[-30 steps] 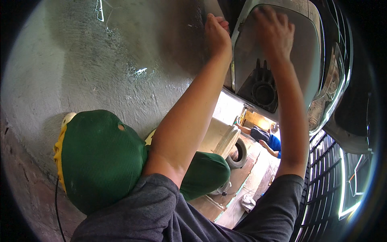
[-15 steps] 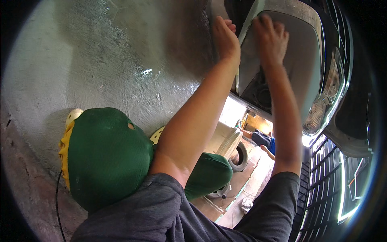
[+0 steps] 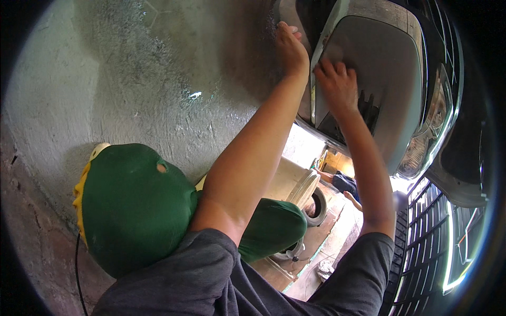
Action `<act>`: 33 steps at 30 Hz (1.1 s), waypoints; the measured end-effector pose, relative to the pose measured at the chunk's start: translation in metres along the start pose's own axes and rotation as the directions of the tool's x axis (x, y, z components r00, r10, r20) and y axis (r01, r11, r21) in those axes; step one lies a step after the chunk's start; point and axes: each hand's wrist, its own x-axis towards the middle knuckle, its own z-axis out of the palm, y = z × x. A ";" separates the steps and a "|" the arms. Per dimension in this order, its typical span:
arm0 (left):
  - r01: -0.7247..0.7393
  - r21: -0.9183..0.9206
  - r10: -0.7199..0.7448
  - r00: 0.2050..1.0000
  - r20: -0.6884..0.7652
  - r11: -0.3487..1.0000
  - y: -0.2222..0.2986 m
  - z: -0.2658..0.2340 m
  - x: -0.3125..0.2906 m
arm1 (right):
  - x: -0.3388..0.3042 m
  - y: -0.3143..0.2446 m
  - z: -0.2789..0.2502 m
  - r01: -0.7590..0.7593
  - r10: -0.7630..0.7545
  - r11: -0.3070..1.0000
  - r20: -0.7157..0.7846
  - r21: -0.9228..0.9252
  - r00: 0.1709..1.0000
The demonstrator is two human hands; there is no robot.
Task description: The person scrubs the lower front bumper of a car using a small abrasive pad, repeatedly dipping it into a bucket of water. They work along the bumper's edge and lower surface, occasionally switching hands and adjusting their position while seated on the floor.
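My right hand (image 3: 338,84) is on the grey panel of a car bumper (image 3: 387,68), close to its pale left edge. Its fingers are bent and drawn in at that edge; anything under them is hidden. Further left, at the dark lower side of the bumper, is my left hand (image 3: 293,50). The fingers there are curled, with a small pale spot showing among them that I cannot make out. A dark recessed opening (image 3: 369,113) in the panel lies beyond my right wrist.
A headlight (image 3: 419,150) sits right of the panel. Wet concrete floor (image 3: 158,79) spreads to the left. Beyond my arms are a pale bucket (image 3: 292,181), a tyre (image 3: 318,208) and part of another person (image 3: 345,184). A dark barred grille (image 3: 427,242) is at lower right.
My right hand has slid down and left along the panel, from its upper part to the left edge. My left hand has shifted slightly left and stays curled.
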 end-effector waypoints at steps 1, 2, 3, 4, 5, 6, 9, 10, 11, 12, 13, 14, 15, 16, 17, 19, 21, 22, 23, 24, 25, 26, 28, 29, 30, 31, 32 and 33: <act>-0.038 0.012 0.038 0.999 0.015 0.999 0.002 -0.004 0.004 | 0.014 0.010 -0.004 -0.018 0.016 0.995 -0.022 -0.099 1.000; -0.075 0.026 0.074 0.997 0.024 0.997 0.002 -0.009 0.005 | 0.038 0.023 -0.016 -0.090 0.080 0.992 -0.117 -0.084 0.990; -0.143 0.149 0.147 0.989 -0.013 0.978 0.001 -0.012 0.003 | 0.064 0.038 -0.032 -0.164 0.148 0.984 -0.204 -0.066 0.968; -0.205 0.267 0.221 0.975 -0.033 0.942 0.000 -0.012 0.000 | 0.074 0.046 -0.041 -0.243 0.220 0.969 -0.288 -0.048 0.932; -0.265 0.380 0.299 0.954 -0.033 0.886 0.000 -0.009 -0.001 | 0.065 0.042 -0.036 -0.256 0.229 0.964 -0.271 -0.070 0.935; -0.321 0.462 0.370 0.929 -0.016 0.826 0.001 -0.005 0.002 | 0.055 0.033 -0.023 -0.272 0.241 0.958 -0.264 -0.088 0.934; -0.489 0.559 0.534 0.840 0.095 0.670 0.001 0.016 -0.001 | -0.013 -0.021 0.013 -0.192 0.188 0.981 -0.109 -0.030 0.976; -0.564 0.515 0.580 0.801 0.149 0.646 0.004 0.027 0.001 | -0.041 -0.046 0.020 -0.192 0.194 0.980 -0.043 0.059 0.980; -0.637 0.463 0.629 0.752 0.197 0.616 0.009 0.038 0.002 | -0.062 -0.065 0.016 -0.195 0.195 0.970 0.018 0.146 0.981; -0.641 0.484 0.606 0.754 0.252 0.596 0.011 0.050 0.003 | -0.077 -0.083 0.000 -0.260 0.239 0.933 0.114 0.248 0.964; -0.644 0.510 0.584 0.754 0.300 0.570 0.011 0.065 0.003 | -0.090 -0.097 -0.018 -0.340 0.325 0.867 0.105 0.365 0.940; -0.643 0.541 0.554 0.758 0.346 0.542 0.009 0.077 0.001 | -0.102 -0.108 -0.034 -0.422 0.413 0.803 0.118 0.421 0.903; -0.701 0.490 0.591 0.707 0.389 0.518 0.006 0.087 -0.002 | -0.118 -0.113 -0.048 -0.454 0.470 0.745 0.100 0.489 0.877; -0.758 0.430 0.621 0.651 0.437 0.491 0.003 0.099 -0.005 | -0.136 -0.118 -0.061 -0.513 0.524 0.689 0.137 0.512 0.841; -0.813 0.359 0.651 0.582 0.487 0.458 -0.003 0.108 -0.007 | -0.156 -0.125 -0.070 -0.607 0.608 0.590 0.201 0.532 0.768; -0.848 0.409 0.616 0.526 0.586 0.335 -0.020 0.109 -0.018 | -0.198 -0.133 -0.091 -0.710 0.712 0.455 0.259 0.538 0.653; -0.893 0.409 0.618 0.431 0.658 0.187 -0.039 0.093 -0.026 | -0.255 -0.152 -0.087 -0.793 0.779 0.374 0.302 0.480 0.550; -0.900 0.399 0.617 0.415 0.668 0.173 -0.047 0.087 -0.028 | -0.284 -0.163 -0.088 -0.834 0.795 0.246 0.388 0.494 0.465; -0.907 0.391 0.616 0.398 0.680 0.154 -0.055 0.081 -0.030 | -0.314 -0.178 -0.083 -0.862 0.833 0.159 0.403 0.480 0.378; -0.912 0.387 0.617 0.386 0.686 0.140 -0.062 0.077 -0.032 | -0.342 -0.189 -0.083 -0.887 0.851 0.109 0.419 0.449 0.317; -0.919 0.372 0.635 0.365 0.681 0.130 -0.061 0.074 -0.029 | -0.369 -0.202 -0.077 -0.920 0.845 0.117 0.449 0.375 0.290; -0.926 0.357 0.648 0.346 0.678 0.120 -0.061 0.071 -0.028 | -0.384 -0.215 -0.073 -0.876 0.838 -0.135 0.526 0.463 0.148; -0.934 0.339 0.662 0.326 0.675 0.115 -0.066 0.069 -0.031 | -0.443 -0.241 -0.051 -0.951 0.840 -0.047 0.528 0.305 0.128; -0.934 0.340 0.657 0.323 0.681 0.107 -0.069 0.061 -0.032 | -0.459 -0.251 -0.040 -0.956 0.795 -0.106 0.601 0.275 0.084; -0.934 0.342 0.652 0.323 0.686 0.103 -0.075 0.054 -0.034 | -0.473 -0.260 -0.031 -0.958 0.743 -0.162 0.668 0.237 0.039; -0.934 0.345 0.647 0.320 0.692 0.093 -0.083 0.047 -0.033 | -0.484 -0.267 -0.020 -0.956 0.685 -0.214 0.728 0.199 -0.002; -0.934 0.349 0.643 0.316 0.697 0.082 -0.090 0.040 -0.032 | -0.491 -0.274 -0.003 -0.960 0.695 -0.099 0.709 0.262 0.122; -0.933 0.354 0.639 0.308 0.705 0.060 -0.095 0.034 -0.030 | -0.492 -0.284 0.020 -0.943 0.638 -0.130 0.754 0.306 0.157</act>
